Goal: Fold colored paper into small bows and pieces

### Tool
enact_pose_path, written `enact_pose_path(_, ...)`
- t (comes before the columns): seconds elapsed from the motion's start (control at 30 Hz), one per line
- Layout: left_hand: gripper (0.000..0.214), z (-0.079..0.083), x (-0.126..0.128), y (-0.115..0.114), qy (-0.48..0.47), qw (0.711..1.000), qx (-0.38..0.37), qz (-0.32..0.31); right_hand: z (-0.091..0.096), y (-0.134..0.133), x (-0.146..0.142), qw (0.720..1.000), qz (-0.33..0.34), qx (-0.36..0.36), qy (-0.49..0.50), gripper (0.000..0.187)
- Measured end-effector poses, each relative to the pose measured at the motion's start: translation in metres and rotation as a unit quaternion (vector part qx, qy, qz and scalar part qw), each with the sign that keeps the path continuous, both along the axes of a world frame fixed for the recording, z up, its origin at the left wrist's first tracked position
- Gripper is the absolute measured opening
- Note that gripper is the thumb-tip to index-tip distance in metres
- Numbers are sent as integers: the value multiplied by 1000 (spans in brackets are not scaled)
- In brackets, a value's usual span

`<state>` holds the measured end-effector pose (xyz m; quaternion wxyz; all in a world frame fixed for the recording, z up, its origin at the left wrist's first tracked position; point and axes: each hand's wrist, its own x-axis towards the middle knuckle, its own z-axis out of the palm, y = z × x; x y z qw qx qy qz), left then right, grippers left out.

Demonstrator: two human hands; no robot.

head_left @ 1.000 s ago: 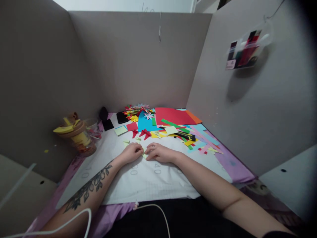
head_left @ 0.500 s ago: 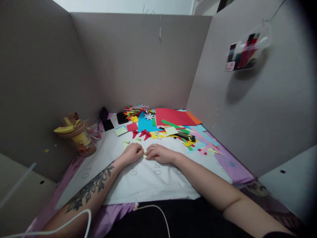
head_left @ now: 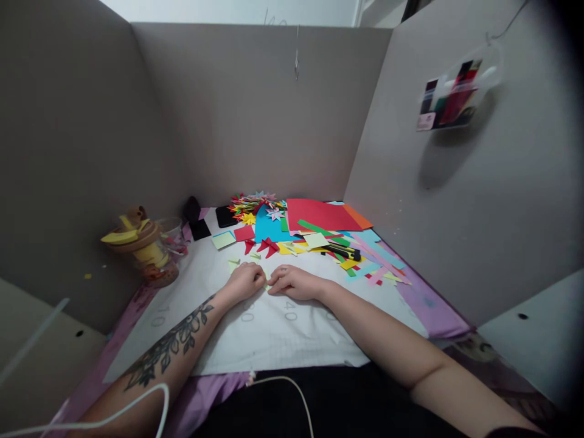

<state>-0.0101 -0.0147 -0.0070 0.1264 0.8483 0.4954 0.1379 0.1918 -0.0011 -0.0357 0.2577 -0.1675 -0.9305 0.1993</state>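
On the white sheet, my left hand and my right hand meet over a small pale yellow-green piece of paper. The fingers of both are closed on it, and most of the paper is hidden beneath them. Just beyond my left hand lie small folded pale green paper pieces. Farther back sit folded red paper pieces. A pale square of paper rests past my right hand, beside a black and yellow box cutter.
Paper stars are heaped at the back, next to a phone and red sheets. Coloured strips spread to the right. At the left stands a yellow-brown cup. Grey panels enclose the table; a clear pouch hangs right.
Both hands stay almost in place on the small paper, with only slight finger movement. The view has shifted a touch.
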Motion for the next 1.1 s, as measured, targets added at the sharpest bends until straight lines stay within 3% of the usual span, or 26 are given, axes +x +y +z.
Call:
enact_pose_path(0.47, 16, -9, 7, -2, 46, 996, 30, 66, 14, -10, -1, 1000, -3, 10, -21, 18)
enact_pose_path(0.77, 9, -11, -4, -4, -25, 995, 52, 80, 21, -15, 0, 999, 0, 21, -45, 22)
enact_pose_path(1.1, 8, -12, -12, 2, -18, 993, 49, 102, 18, -20, -5, 998, -13, 35, -47, 18)
